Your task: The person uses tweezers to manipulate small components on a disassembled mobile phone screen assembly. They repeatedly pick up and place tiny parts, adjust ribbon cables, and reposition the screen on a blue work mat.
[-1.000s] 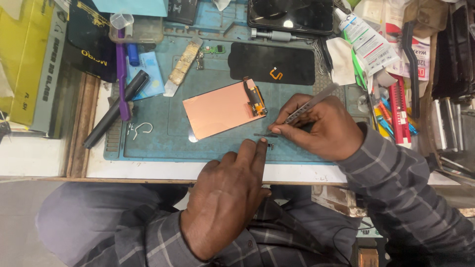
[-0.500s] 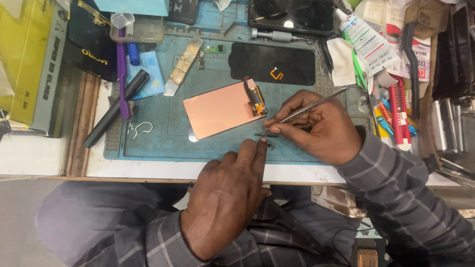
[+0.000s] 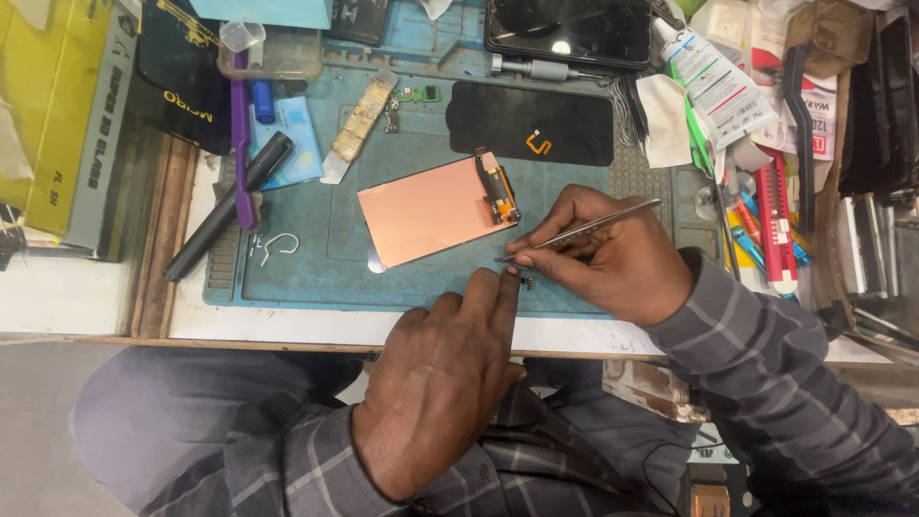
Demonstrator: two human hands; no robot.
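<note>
Below the centre of the frame, the left hand (image 3: pixel 436 383) presses its forefinger tip down on the blue repair mat (image 3: pixel 287 278), touching or just beside a tiny dark part (image 3: pixel 526 281); its fingers are extended and grip nothing. The right hand (image 3: pixel 608 254) has its fingers closed on metal tweezers (image 3: pixel 579 232), whose tips point left and sit just above that small part. Against the view of a second ago, the tweezers have swung from a steeper tilt to a flatter line and the tips have come lower toward the part; both hands otherwise hold their places. Judged from this, fine positioning at the part is under way.

Just upper left of the tweezer tips lies the copper-backed phone display (image 3: pixel 431 211), with its orange flex connector (image 3: pixel 500 191) close to the right knuckles. Open mat lies to the lower left; the worktop edge (image 3: pixel 287 330) runs just below the part. Crowded tools and tubes (image 3: pixel 756 201) close off the right.
</note>
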